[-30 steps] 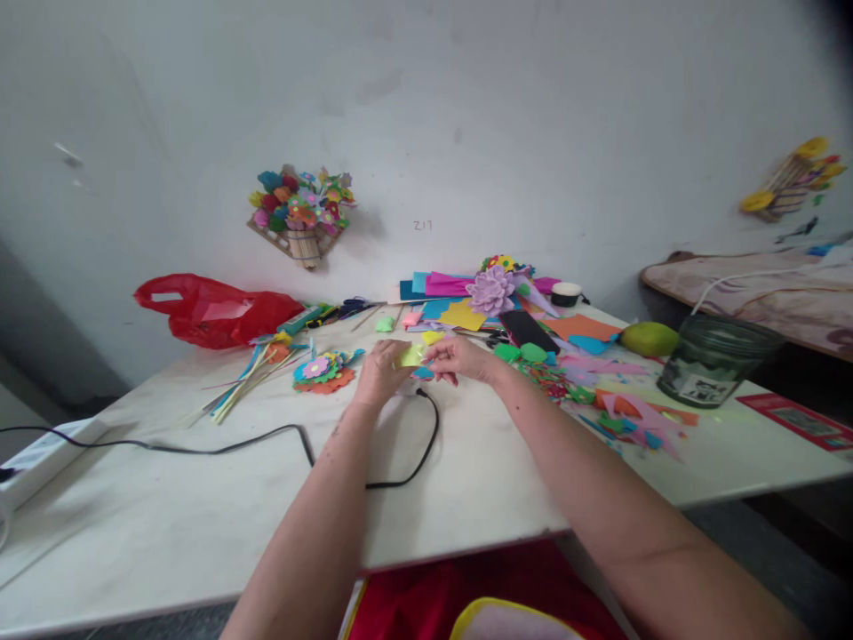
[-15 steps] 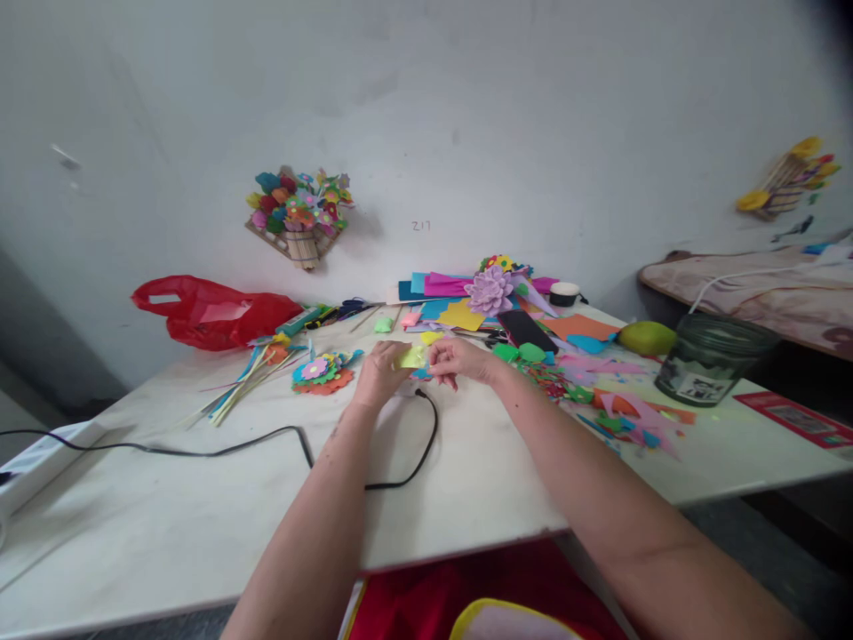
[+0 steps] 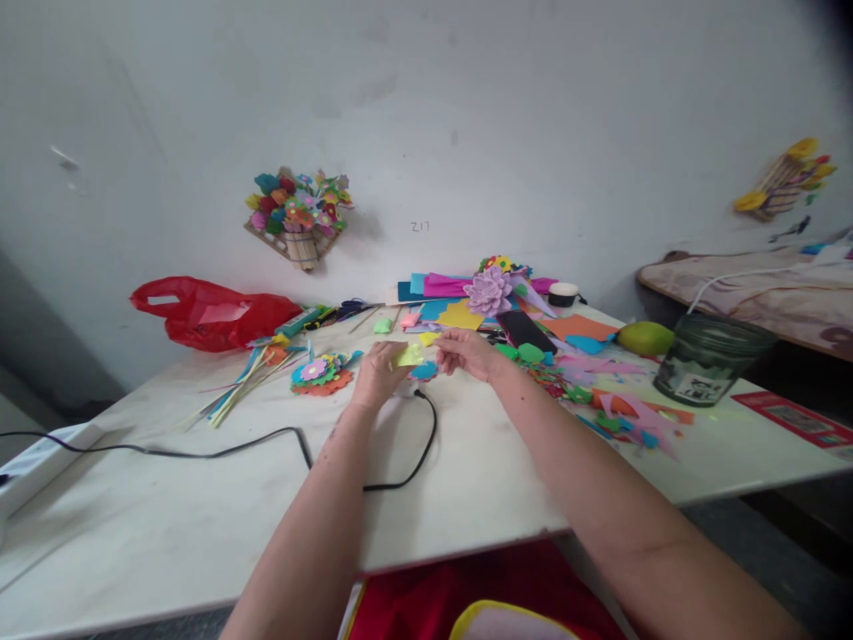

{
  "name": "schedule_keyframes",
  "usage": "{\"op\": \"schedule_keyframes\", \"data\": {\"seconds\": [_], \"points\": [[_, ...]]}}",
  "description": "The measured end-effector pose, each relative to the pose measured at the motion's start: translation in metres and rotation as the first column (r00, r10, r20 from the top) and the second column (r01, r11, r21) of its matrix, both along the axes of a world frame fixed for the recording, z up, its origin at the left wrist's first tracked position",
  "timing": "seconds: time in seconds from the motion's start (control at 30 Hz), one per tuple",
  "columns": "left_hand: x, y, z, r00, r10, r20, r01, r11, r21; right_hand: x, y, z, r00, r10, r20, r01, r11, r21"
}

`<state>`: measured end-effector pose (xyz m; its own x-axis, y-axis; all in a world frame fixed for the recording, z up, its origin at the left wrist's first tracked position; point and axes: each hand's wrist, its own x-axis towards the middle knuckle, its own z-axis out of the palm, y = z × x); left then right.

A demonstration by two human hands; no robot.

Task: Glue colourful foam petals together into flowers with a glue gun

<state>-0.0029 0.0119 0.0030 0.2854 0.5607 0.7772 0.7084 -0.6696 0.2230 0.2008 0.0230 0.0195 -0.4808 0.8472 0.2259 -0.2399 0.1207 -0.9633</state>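
My left hand (image 3: 378,372) is closed on a small pale-yellow sheet (image 3: 408,356), held just above the table between thumb and fingers. To its right, my right hand (image 3: 465,352) has its fingertips pinched together; anything in them is too small to make out. A small bright-yellow piece (image 3: 428,339) shows right by the right fingertips, and I cannot tell whether they touch it. Below and between the hands lies a blue scalloped disc (image 3: 424,371). A layered paper-like flower (image 3: 320,369) in orange, blue and pink rests left of my left hand.
A black cable (image 3: 426,444) loops across the white table (image 3: 466,480) near my forearms. Red bag (image 3: 213,316) and thin strips (image 3: 236,387) lie left. Toward the right are a phone (image 3: 526,332), colourful scraps (image 3: 626,413), a yellow-green fruit (image 3: 645,338) and a dark green jar (image 3: 710,360).
My right hand has moved slightly up and away from the pale-yellow sheet, uncovering more of the blue disc. My left hand keeps its hold, almost still.
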Motion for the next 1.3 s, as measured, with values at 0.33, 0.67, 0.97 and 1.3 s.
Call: {"op": "schedule_keyframes", "data": {"seconds": [0.33, 0.67, 0.97, 1.3], "points": [[0.000, 0.000, 0.000, 1.000, 0.007, 0.002, -0.007, 1.000, 0.022, -0.001, 0.004, -0.002, 0.987, -0.124, -0.099, 0.117, 0.990, -0.075], [-0.001, 0.002, -0.001, 1.000, 0.001, 0.010, -0.001, 1.000, 0.025, 0.001, 0.007, -0.005, 0.986, -0.078, -0.145, 0.069, 0.996, -0.065], [0.000, 0.000, 0.000, 1.000, 0.000, 0.027, 0.000, 1.000, 0.028, -0.001, 0.009, -0.006, 0.978, -0.187, -0.096, 0.181, 0.981, -0.073], [0.006, 0.001, 0.000, 0.998, 0.008, 0.054, -0.009, 1.000, 0.007, 0.003, 0.013, -0.006, 0.937, -0.334, -0.107, 0.323, 0.941, -0.103]]}}
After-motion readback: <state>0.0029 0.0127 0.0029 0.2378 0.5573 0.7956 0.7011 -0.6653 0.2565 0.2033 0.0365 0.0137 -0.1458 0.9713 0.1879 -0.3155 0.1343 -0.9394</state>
